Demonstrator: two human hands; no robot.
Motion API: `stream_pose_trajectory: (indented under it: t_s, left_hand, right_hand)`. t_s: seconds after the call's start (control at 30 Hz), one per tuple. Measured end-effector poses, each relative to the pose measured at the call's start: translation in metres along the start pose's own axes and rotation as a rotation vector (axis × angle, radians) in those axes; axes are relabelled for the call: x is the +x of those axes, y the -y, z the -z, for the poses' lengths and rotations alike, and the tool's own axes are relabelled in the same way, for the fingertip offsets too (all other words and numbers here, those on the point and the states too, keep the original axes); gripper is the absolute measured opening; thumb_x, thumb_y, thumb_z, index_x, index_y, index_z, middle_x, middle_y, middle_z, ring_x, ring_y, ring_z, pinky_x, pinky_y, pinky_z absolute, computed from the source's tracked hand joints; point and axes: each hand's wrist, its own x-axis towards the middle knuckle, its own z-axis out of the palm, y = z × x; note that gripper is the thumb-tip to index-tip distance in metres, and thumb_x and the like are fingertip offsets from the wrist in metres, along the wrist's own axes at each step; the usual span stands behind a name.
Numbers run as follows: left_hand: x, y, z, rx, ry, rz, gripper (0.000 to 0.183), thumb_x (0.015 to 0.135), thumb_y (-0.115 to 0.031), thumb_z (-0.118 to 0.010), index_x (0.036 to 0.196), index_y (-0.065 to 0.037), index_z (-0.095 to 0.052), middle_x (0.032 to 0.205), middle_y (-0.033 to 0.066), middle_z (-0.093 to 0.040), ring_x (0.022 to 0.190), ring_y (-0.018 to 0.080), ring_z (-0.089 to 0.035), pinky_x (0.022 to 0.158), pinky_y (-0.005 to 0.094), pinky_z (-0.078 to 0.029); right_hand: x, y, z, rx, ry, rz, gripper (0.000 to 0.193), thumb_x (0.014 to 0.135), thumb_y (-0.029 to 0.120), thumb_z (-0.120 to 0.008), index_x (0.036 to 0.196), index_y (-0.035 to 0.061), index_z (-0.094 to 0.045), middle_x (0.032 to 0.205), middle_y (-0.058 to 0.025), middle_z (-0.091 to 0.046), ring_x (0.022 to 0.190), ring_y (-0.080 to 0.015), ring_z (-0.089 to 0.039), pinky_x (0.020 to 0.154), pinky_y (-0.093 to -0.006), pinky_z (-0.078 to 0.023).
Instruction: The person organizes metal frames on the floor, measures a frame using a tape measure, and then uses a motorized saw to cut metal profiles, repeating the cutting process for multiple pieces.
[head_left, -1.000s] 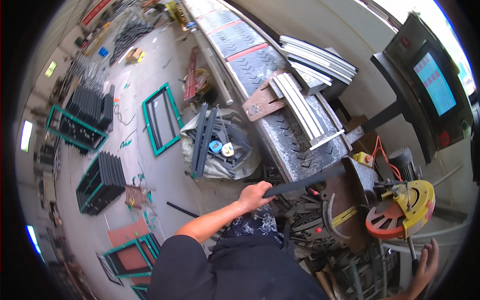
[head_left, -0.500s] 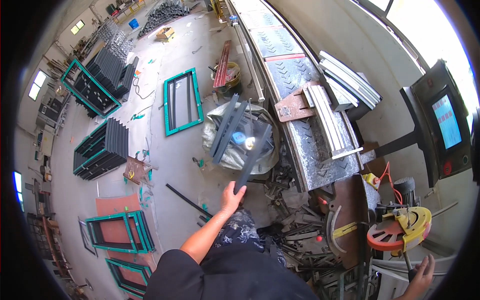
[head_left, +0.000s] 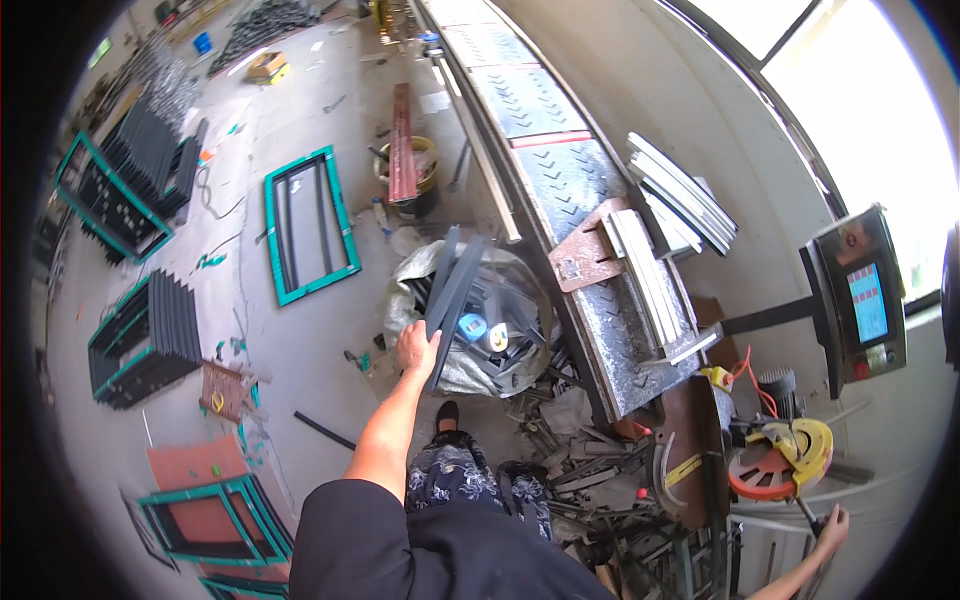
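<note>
My left hand [head_left: 418,350] is at the near left side of a whitish woven sack [head_left: 470,376], its fingers closed on the lower part of a dark grey profile bar [head_left: 457,300]. That bar slants beside another dark bar across the sack's mouth. A blue tape measure [head_left: 472,326] and a round yellow-and-white item [head_left: 498,337] lie among offcuts inside. At the lower right, my right hand [head_left: 832,528] grips the black-ended handle [head_left: 806,511] of a cutting saw [head_left: 782,458] with a yellow and red guard.
Right of the sack runs a long metal bench [head_left: 567,180] bearing pale profiles [head_left: 643,270]. A control screen [head_left: 868,303] hangs on an arm at the right. Metal offcuts [head_left: 590,460] litter the floor beside my legs. A green-edged frame [head_left: 312,225] lies to the left.
My left hand has carried the dark bar left and away from me, lowering it over the sack. The fingers of my right hand, spread beside the saw handle before, have closed on it.
</note>
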Motion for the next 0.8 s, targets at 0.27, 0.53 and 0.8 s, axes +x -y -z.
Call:
stream_pose_trajectory:
  t_s: [0.27,0.53,0.8]
  left_hand:
    - [0.02,0.015,-0.032,-0.039,0.238,-0.007,0.045,0.075,-0.021,-0.072,0.112,-0.005,-0.052,0.111,0.0165,-0.053,0.106,0.0354,-0.053,0.09,0.0438,-0.046]
    - [0.01,0.002,-0.027,-0.062,0.065,-0.14,0.054,0.075,-0.014,-0.07,0.123,0.001,-0.05,0.116,0.0217,-0.055,0.112,0.0378,-0.05,0.097,0.0445,-0.04]
    - [-0.062,-0.107,-0.047,-0.107,0.119,-0.244,0.041,0.079,-0.013,-0.061,0.116,0.002,-0.052,0.116,0.0223,-0.051,0.108,0.0383,-0.049,0.094,0.0445,-0.04]
  right_hand:
    - [-0.01,0.012,-0.004,-0.004,-0.06,-0.05,0.024,0.091,0.026,-0.058,0.085,0.0023,-0.06,0.064,-0.0033,-0.055,0.055,-0.0112,-0.049,0.052,-0.0279,-0.041]
    - [-0.051,0.098,0.006,-0.298,-0.193,-0.076,0.031,0.083,0.034,-0.061,0.091,0.0048,-0.067,0.078,-0.0152,-0.066,0.07,-0.0289,-0.062,0.064,-0.0396,-0.047]
    - [-0.066,0.142,0.0,-0.249,-0.448,-0.18,0.025,0.084,0.03,-0.061,0.08,0.0055,-0.064,0.071,-0.015,-0.062,0.067,-0.0357,-0.06,0.058,-0.0423,-0.045]
